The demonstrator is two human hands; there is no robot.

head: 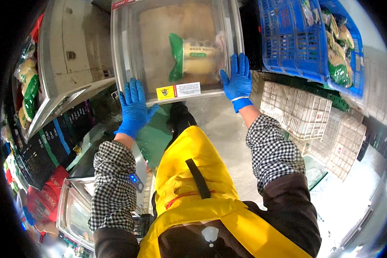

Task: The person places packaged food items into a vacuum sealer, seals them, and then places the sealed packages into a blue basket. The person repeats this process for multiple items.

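A vacuum-sealing machine with a clear lid (154,11) stands before me, its lid down. Under the lid lies a plastic bag of pale, rounded food pieces (198,58), with a green band at its left end. My left hand (134,108), in a blue glove, rests flat with fingers apart on the lid's near left corner. My right hand (238,79), also gloved in blue, lies on the near right corner, its fingers along the right edge. Neither hand grasps anything. A yellow and white label (178,91) bearing writing is on the lid's near edge.
At the right, a blue plastic crate (292,38) stands beside another blue crate holding bagged food (338,61). White plastic crates (295,109) are stacked below. Packed bags (30,90) lie behind an open metal-framed lid at the left. A person in red (45,200) is at the lower left.
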